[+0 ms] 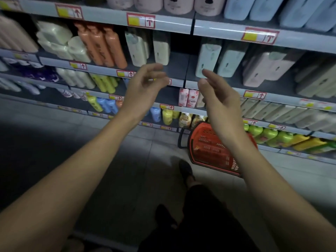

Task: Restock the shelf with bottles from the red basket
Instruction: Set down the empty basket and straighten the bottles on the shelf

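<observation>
Both of my hands are raised in front of the grey metal shelf (174, 70) and hold nothing: the left hand (145, 88) has loosely curled fingers, the right hand (218, 99) is relaxed and open. Between them and above, a dark gap sits among the pale rectangular pump bottles in clear sleeves (161, 49). I judge those packs stiff, moderately heavy and slick in their film, best gripped round the body with both hands. Below the shelf, on the floor, the red plastic basket (209, 148) stands tilted; I see no bottles in it, though my right arm hides part.
</observation>
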`<action>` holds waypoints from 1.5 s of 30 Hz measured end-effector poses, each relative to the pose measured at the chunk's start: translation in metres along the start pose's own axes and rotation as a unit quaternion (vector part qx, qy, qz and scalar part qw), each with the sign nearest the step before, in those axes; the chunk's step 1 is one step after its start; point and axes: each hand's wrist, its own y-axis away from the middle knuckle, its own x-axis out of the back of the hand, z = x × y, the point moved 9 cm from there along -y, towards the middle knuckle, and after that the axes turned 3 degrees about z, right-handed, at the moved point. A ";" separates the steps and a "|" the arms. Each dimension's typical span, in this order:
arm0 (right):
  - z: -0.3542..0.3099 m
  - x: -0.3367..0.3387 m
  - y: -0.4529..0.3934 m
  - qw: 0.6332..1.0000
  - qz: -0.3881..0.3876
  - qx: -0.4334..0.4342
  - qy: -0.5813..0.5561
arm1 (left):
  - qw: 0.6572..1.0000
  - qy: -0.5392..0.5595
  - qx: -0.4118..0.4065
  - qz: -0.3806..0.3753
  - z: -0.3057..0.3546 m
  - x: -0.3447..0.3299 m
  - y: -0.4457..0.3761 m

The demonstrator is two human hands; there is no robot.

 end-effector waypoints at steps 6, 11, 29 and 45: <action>0.063 -0.060 -0.093 0.999 -0.031 -0.006 0.011 | 0.995 0.032 -0.015 0.096 -0.048 0.001 -0.081; 0.110 -0.116 -0.152 0.998 -0.058 -0.002 0.024 | 0.994 0.000 -0.017 0.107 -0.104 0.008 -0.149; 0.258 -0.268 -0.281 0.992 0.064 0.064 0.087 | 0.956 0.024 -0.142 0.257 -0.296 0.047 -0.331; 0.250 -0.278 -0.308 0.984 0.146 0.072 0.075 | 0.927 -0.120 -0.147 0.323 -0.284 0.037 -0.390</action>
